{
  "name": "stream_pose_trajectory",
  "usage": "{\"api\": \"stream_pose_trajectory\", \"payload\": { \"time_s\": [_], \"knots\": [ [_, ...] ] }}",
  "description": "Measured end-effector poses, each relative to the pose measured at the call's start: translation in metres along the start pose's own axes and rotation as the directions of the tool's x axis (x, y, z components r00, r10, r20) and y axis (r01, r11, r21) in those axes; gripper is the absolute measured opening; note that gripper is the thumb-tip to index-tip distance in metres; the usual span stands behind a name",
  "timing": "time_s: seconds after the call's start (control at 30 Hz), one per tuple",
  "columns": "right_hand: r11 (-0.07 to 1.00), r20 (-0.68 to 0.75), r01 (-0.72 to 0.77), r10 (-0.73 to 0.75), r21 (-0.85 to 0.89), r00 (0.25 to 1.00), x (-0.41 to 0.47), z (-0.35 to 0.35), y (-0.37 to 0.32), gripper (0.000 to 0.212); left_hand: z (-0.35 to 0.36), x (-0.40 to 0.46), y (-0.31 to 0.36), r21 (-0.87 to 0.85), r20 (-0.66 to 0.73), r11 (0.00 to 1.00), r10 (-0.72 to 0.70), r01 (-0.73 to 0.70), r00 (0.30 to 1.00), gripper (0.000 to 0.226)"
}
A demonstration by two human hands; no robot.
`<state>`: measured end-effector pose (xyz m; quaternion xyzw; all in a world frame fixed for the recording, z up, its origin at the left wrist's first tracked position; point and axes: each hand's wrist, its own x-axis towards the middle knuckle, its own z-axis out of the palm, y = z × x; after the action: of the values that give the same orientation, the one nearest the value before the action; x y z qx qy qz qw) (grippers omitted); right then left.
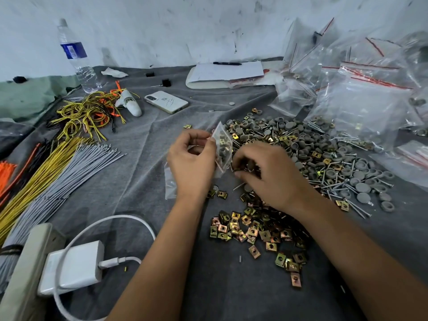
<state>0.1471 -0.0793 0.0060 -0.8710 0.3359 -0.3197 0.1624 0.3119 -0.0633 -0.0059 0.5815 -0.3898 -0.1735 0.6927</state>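
Note:
My left hand (pixel 192 163) pinches a small clear zip bag (pixel 223 144) by its edge and holds it upright above the grey cloth; grey caps and brass clips show inside it. My right hand (pixel 266 174) is beside the bag's mouth with curled fingers pinching small parts, which I cannot tell apart. A pile of grey round caps and nails (pixel 324 156) lies to the right of my hands. Under my right wrist lies a heap of square brass clip nuts (pixel 254 230).
Filled zip bags (pixel 361 100) pile up at the back right. Bundles of grey and yellow wires (pixel 60 167) lie at left, near a white charger (pixel 76 265) on a power strip. Farther back are a phone (pixel 166 101), a water bottle (pixel 76 59) and a notepad with pen (pixel 227 70).

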Motion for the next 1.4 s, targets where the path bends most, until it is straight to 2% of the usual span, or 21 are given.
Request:
{"api": "stream_pose_trajectory", "payload": {
  "time_s": [0.07,0.13,0.23,0.37,0.43,0.5,0.6,0.73,0.8,0.9,1.03,1.13,1.2,1.27,1.33,1.4],
  "knots": [
    [0.996,-0.195,-0.018,0.034,0.082,0.98,0.001,-0.003,0.001,0.02,0.002,-0.004,0.001,0.067,0.052,0.995,0.067,-0.07,0.996,0.012],
    [0.991,-0.276,-0.041,0.075,0.127,0.958,0.001,-0.005,0.002,0.019,0.005,-0.01,0.003,0.173,0.132,0.963,0.183,-0.205,0.974,0.008],
    [0.955,-0.181,-0.134,0.186,0.266,0.966,0.001,-0.003,0.007,0.018,0.012,-0.023,0.008,0.31,0.228,0.837,0.394,-0.45,0.89,0.009],
    [0.811,-0.056,-0.259,0.337,0.525,0.94,0.001,-0.001,0.013,0.023,0.019,-0.035,0.013,0.369,0.299,0.721,0.505,-0.587,0.809,0.008],
    [0.808,-0.066,-0.27,0.354,0.524,0.933,0.001,0.0,0.016,0.023,0.019,-0.038,0.014,0.365,0.338,0.7,0.515,-0.614,0.787,0.006],
    [0.864,-0.101,-0.264,0.337,0.429,0.936,0.001,0.002,0.019,0.023,0.019,-0.04,0.016,0.361,0.367,0.681,0.524,-0.637,0.768,0.007],
    [0.883,-0.108,-0.248,0.313,0.398,0.943,0.001,0.002,0.02,0.028,0.019,-0.042,0.019,0.334,0.364,0.693,0.53,-0.639,0.766,0.007],
    [0.844,-0.107,-0.211,0.3,0.493,0.948,0.001,0.001,0.018,0.032,0.017,-0.036,0.015,0.284,0.284,0.783,0.482,-0.553,0.829,0.008],
    [0.844,-0.182,-0.21,0.337,0.494,0.924,0.003,0.0,0.019,0.022,0.015,-0.031,0.013,0.264,0.209,0.829,0.449,-0.492,0.869,0.009],
    [0.843,-0.274,-0.233,0.399,0.484,0.875,0.004,-0.005,0.022,0.013,0.013,-0.027,0.009,0.273,0.144,0.85,0.427,-0.45,0.893,0.011],
    [0.906,-0.362,-0.313,0.404,0.284,0.84,0.002,-0.008,0.025,0.008,0.014,-0.027,0.005,0.291,0.177,0.855,0.393,-0.429,0.903,0.012],
    [0.895,-0.466,-0.446,0.385,-0.024,0.797,0.0,-0.019,0.037,0.016,0.014,-0.026,0.002,0.255,0.167,0.892,0.34,-0.374,0.925,0.014],
    [0.743,-0.458,-0.6,0.44,-0.298,0.772,-0.003,-0.03,0.053,0.028,0.014,-0.025,0.002,0.223,0.157,0.924,0.279,-0.309,0.947,0.011],
    [0.56,-0.433,-0.684,0.529,-0.467,0.729,-0.007,-0.038,0.064,0.033,0.014,-0.025,0.002,0.18,0.151,0.949,0.234,-0.259,0.961,0.009],
    [0.543,-0.431,-0.681,0.528,-0.491,0.732,-0.008,-0.043,0.071,0.024,0.016,-0.026,0.004,0.121,0.141,0.97,0.194,-0.212,0.971,0.009],
    [0.65,-0.434,-0.639,0.477,-0.411,0.764,-0.008,-0.043,0.072,0.018,0.016,-0.025,0.005,0.013,0.13,0.992,0.119,-0.122,0.984,0.013]
  ]
}}
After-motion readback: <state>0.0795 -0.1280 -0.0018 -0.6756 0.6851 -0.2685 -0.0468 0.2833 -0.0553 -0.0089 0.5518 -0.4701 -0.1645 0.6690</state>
